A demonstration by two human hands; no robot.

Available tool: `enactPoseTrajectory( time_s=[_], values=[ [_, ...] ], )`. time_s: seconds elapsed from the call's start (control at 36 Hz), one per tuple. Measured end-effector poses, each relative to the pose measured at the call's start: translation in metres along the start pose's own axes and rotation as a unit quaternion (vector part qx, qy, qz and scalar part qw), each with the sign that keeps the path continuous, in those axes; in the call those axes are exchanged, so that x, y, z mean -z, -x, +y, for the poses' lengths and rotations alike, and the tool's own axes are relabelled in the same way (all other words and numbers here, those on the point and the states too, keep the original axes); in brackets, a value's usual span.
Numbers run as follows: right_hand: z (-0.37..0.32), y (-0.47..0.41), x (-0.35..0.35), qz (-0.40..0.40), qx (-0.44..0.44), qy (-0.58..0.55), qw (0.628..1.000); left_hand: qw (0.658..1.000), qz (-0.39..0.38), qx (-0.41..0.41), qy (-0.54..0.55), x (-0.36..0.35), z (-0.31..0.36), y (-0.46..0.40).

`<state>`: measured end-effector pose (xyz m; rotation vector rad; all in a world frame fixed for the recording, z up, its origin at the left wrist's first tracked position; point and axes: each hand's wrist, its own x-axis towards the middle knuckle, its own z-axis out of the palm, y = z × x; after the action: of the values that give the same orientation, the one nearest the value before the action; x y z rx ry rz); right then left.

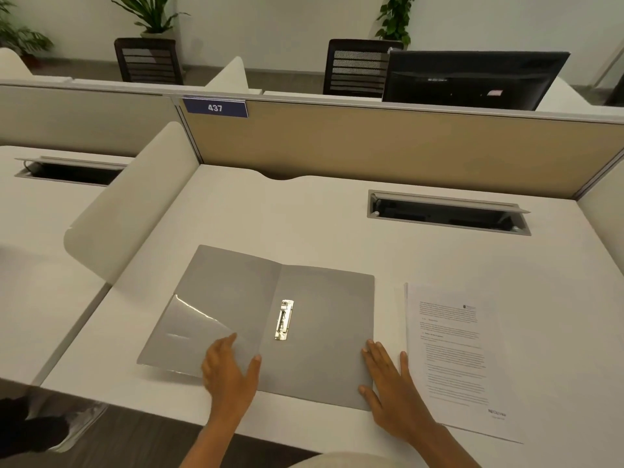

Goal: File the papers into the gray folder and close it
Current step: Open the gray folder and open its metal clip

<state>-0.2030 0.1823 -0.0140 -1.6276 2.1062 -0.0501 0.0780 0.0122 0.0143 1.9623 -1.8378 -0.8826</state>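
A gray folder (263, 319) lies open on a white desk (304, 217), its metal clip (284, 320) exposed, beneath a blue partition tag reading "437" (215, 107). The left hand (229, 376) and right hand (391, 390) rest flat and open-fingered on its lower corners, grasping nothing; printed papers (456, 359), text too small to read, lie just to its right.

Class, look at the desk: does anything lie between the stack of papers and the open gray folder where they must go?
Only the right hand, resting flat across the gray folder's right edge, beside the papers. The strip of desk between them is otherwise bare.
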Motion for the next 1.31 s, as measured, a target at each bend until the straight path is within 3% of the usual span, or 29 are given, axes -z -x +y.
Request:
enactPoseTrajectory(
  time_s=[0.17, 0.5, 1.0, 1.31],
  values=[
    [0.004, -0.005, -0.002, -0.012, -0.005, 0.014, 1.0, 0.996, -0.053, 0.005, -0.069, -0.008, 0.021, -0.034],
    [-0.001, -0.003, 0.006, -0.027, -0.025, -0.009, 0.999, 0.992, -0.09, 0.03, -0.088, -0.007, 0.045, -0.072],
    [0.001, -0.006, 0.004, -0.011, -0.026, -0.055, 0.998, 0.981, -0.087, 0.019, -0.172, -0.012, 0.048, -0.077],
    [0.012, -0.01, -0.01, 0.008, -0.019, -0.059, 0.998, 0.983, -0.097, 0.02, -0.155, -0.013, 0.043, -0.077]
  ],
)
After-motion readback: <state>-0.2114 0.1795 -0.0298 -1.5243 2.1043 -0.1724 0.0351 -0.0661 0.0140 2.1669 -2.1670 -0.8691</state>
